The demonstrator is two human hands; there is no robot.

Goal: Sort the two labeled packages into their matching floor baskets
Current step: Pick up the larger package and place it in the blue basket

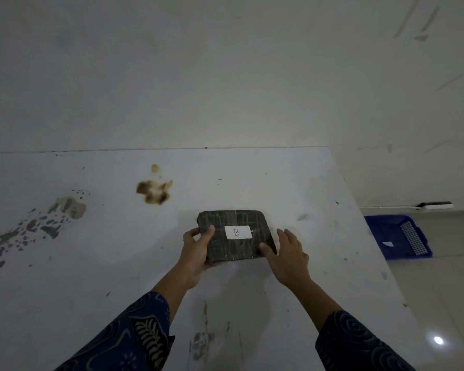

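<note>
A dark wrapped package [236,247] with a white label marked "B" lies near the middle of the white table [118,263]. My left hand [196,250] grips its left edge, thumb on top and fingers under the near corner. My right hand [287,253] rests against the package's right side, with the thumb touching the near right corner and the fingers spread. A blue floor basket [378,231] stands on the floor to the right of the table, with a small white tag and a checkered item inside. No second package is in view.
The table carries brown and grey stains on its left half. A pale wall rises behind it. A white power strip [437,205] lies on the tiled floor by the wall, beyond the basket.
</note>
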